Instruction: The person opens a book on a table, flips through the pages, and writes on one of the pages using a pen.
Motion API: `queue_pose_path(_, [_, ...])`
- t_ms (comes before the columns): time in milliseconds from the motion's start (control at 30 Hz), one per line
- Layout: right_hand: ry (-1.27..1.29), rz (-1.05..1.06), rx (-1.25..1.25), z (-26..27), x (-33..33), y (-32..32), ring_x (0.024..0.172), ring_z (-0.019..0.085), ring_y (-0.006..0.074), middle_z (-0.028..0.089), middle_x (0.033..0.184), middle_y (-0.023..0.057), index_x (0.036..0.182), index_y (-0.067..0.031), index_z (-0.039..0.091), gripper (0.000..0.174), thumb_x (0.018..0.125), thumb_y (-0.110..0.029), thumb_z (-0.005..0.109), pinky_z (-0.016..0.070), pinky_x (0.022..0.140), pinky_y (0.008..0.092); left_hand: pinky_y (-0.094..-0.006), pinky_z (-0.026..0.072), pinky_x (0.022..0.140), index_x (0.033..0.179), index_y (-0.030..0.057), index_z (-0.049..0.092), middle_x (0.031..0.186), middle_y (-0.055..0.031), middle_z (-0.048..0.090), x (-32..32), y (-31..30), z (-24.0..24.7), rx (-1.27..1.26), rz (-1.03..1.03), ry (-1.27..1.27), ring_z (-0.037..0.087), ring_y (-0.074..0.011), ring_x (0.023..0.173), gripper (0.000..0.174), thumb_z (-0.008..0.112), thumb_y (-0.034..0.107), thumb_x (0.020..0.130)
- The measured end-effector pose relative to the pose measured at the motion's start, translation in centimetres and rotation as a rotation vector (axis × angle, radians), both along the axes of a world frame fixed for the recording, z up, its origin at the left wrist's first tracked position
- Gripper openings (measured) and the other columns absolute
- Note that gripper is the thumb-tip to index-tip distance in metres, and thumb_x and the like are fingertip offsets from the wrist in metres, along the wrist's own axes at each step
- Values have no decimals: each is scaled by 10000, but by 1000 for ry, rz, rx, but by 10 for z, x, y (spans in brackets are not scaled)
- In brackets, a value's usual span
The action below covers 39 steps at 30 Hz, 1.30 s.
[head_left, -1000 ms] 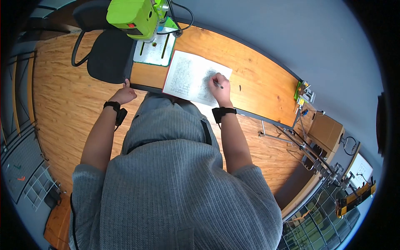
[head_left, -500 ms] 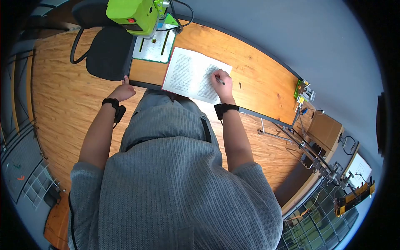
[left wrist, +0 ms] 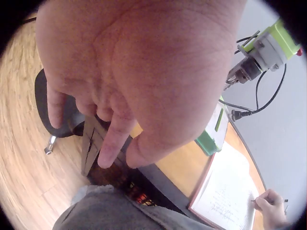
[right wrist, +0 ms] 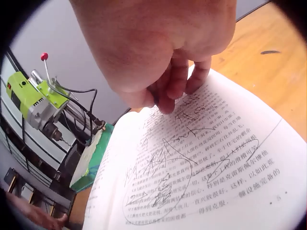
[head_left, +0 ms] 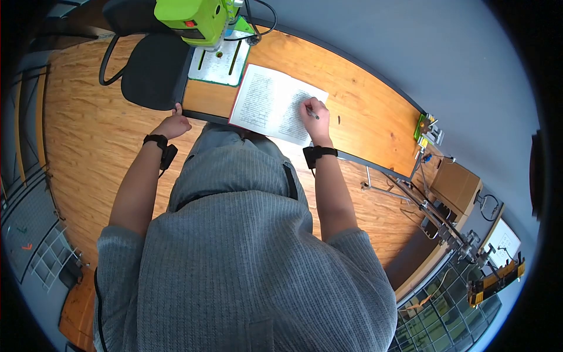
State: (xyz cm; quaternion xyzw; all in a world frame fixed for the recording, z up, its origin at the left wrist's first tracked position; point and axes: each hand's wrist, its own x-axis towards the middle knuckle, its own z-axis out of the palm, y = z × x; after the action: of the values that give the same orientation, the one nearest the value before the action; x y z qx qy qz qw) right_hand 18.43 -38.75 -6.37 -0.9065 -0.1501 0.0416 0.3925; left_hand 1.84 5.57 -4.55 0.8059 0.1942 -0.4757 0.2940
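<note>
An open book (head_left: 267,100) with printed pages lies on the wooden table's near edge. My right hand (head_left: 319,124) pinches a dark pen (head_left: 314,113) over the right-hand page, its side resting on the paper. In the right wrist view, handwritten scrawls and loops (right wrist: 160,189) run across the print; the curled fingers (right wrist: 178,81) hide most of the pen. My left hand (head_left: 172,125) is at the table's left front corner with nothing in its grasp. The left wrist view shows its fingers (left wrist: 115,141) loosely extended and the thumb apart, beside the dark table edge.
A green bench drill press (head_left: 196,23) stands on the table left of the book, its slotted metal base (head_left: 218,64) close by. A black chair (head_left: 153,73) is at the left. A small clamp-like device (head_left: 428,130) sits at the table's right end, near a cardboard box (head_left: 456,186).
My right hand and the pen have shifted slightly rightward across the page. The view has tilted a little, so table and book appear higher. The left hand stays at the corner.
</note>
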Motion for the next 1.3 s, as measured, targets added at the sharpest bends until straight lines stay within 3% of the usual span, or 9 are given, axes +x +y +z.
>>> queue_pose_path(233, [4, 12, -49, 4, -2, 2, 768, 693, 347, 695, 830, 181, 871, -27, 670, 73, 848, -39, 738, 573, 713, 420, -389, 323, 1219, 1191, 20, 745, 1717, -276, -14, 1, -3, 3, 3, 9, 2, 124, -360, 1615, 408, 561, 321, 986])
queue_pose_path(433, [-3, 104, 53, 7, -3, 5, 771, 676, 354, 680, 809, 175, 855, -24, 653, 78, 855, -34, 730, 557, 709, 434, -400, 317, 1223, 1220, 6, 728, 1713, -284, -13, -2, 1, -2, -17, 21, -7, 127, -379, 1611, 428, 532, 314, 996])
queue_pose_path(600, [-65, -40, -48, 0, -1, 1, 772, 671, 357, 677, 806, 177, 863, -26, 652, 84, 865, -61, 727, 552, 707, 439, -402, 317, 1224, 1229, 1, 722, 1709, -295, -15, -2, 2, -12, -6, 5, -14, 145, -405, 1601, 434, 530, 312, 997])
queue_pose_path(767, [-40, -6, -17, 1, -1, -4, 768, 672, 353, 677, 795, 171, 865, -28, 652, 88, 859, -67, 730, 553, 709, 439, -411, 318, 1224, 1221, 3, 728, 1697, -321, -22, -1, 1, -8, 13, -33, -9, 153, -429, 1593, 437, 524, 325, 1006])
queue_pose_path(1300, [-14, 22, -30, 0, 3, -8, 769, 678, 367, 675, 799, 187, 866, -26, 647, 86, 853, -44, 730, 554, 700, 442, -406, 305, 1223, 1157, 25, 739, 1688, -343, 28, -4, -1, -9, 17, 0, -24, 130, -385, 1608, 390, 545, 325, 1002])
